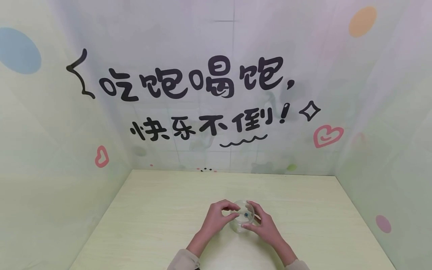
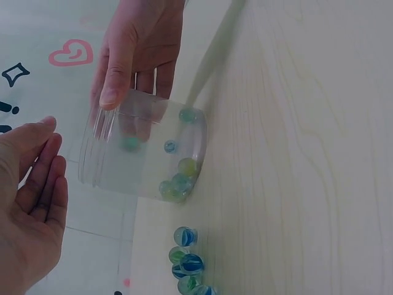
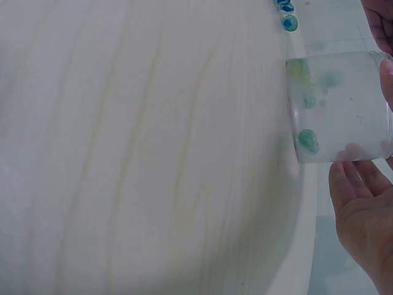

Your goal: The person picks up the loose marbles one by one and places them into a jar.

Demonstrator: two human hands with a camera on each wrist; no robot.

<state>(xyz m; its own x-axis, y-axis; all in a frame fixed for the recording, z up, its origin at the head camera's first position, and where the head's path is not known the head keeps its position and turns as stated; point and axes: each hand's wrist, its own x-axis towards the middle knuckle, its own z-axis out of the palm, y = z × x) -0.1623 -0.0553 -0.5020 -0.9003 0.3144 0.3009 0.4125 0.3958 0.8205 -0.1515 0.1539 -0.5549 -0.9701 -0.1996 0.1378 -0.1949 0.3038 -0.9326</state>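
A clear, round jar (image 1: 239, 227) stands upright on the table, with several green and blue glass marbles (image 2: 181, 182) inside, most at its bottom. My right hand (image 1: 268, 227) grips the jar from the right, its thumb near the rim in the left wrist view. At the left side of the jar's mouth is my left hand (image 1: 216, 217), fingers and thumb apart with nothing visible between them. Left of the jar, loose glass marbles (image 2: 187, 264) lie in a cluster on the table; the left hand hides them in the head view.
The pale wood-grain table (image 1: 162, 210) reaches back to a printed wall (image 1: 189, 33) with large black lettering. Similar pale side walls (image 1: 388, 157) close it in on the left and right.
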